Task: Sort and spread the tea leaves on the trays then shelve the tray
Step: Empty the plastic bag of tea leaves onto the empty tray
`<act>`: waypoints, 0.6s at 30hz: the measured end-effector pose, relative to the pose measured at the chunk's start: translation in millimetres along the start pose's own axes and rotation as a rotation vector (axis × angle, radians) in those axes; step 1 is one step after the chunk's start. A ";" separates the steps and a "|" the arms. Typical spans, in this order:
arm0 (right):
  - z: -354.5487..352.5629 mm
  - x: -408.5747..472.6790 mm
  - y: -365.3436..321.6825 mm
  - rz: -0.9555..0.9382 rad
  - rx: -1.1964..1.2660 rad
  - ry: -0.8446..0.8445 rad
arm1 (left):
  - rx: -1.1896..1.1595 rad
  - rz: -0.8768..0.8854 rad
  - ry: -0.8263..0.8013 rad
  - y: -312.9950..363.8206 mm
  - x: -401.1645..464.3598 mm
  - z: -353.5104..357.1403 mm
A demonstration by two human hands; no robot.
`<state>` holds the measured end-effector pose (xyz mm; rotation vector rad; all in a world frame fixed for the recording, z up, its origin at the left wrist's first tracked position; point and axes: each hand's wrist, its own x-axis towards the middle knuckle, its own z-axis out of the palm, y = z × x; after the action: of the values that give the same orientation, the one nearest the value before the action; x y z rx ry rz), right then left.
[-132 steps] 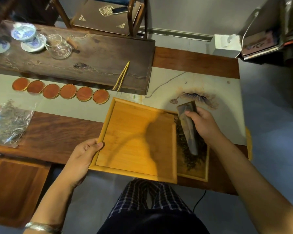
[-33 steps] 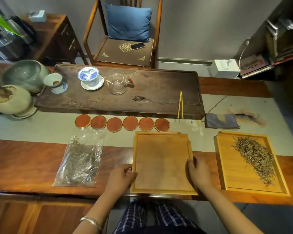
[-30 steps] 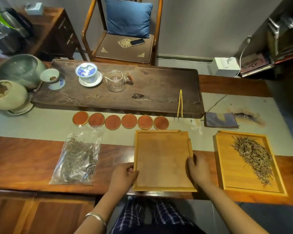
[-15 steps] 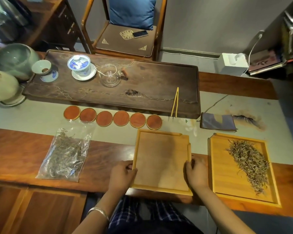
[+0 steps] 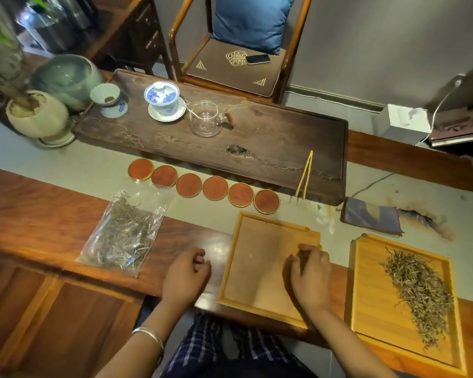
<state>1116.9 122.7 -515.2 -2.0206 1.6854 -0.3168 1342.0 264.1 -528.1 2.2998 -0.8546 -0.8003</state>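
Note:
An empty bamboo tray point(image 5: 257, 266) lies at the table's near edge in front of me. To its right a second bamboo tray point(image 5: 366, 304) holds a long heap of dry tea leaves point(image 5: 418, 290). A clear plastic bag of tea leaves point(image 5: 123, 236) lies on the table to the left. My left hand point(image 5: 186, 274) rests on the wood just left of the empty tray, fingers loosely curled, holding nothing. My right hand point(image 5: 309, 271) hovers over the empty tray's right rim, fingers loosely curled, with nothing in it.
Several round red coasters point(image 5: 202, 186) line up behind the empty tray. Beyond them a dark tea board point(image 5: 271, 137) carries a lidded cup point(image 5: 163, 100), a glass pitcher point(image 5: 205, 118) and yellow tongs point(image 5: 305, 175). A folded grey cloth point(image 5: 372, 218) lies behind the right tray. Pots stand far left.
Both hands have let go of the empty tray's sides. My left hand has drawn away to the left onto the table; my right hand has lifted above the right rim.

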 end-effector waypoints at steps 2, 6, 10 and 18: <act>15.2 8.6 -31.3 -0.117 0.055 -0.084 | 0.021 -0.010 0.092 -14.1 7.3 -22.5; 55.8 27.5 -105.5 -0.313 0.080 -0.253 | 0.022 -0.150 0.272 -47.8 17.0 -70.4; 96.8 43.0 -180.6 -0.534 0.064 -0.395 | 0.031 -0.226 0.367 -77.7 17.4 -103.9; 159.2 75.1 -280.2 -0.779 -0.220 -0.479 | -0.008 -0.287 0.420 -111.4 10.4 -109.0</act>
<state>1447.8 118.3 -520.0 -2.5853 0.6260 0.1129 1465.5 359.5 -532.6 2.4874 -0.3398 -0.4020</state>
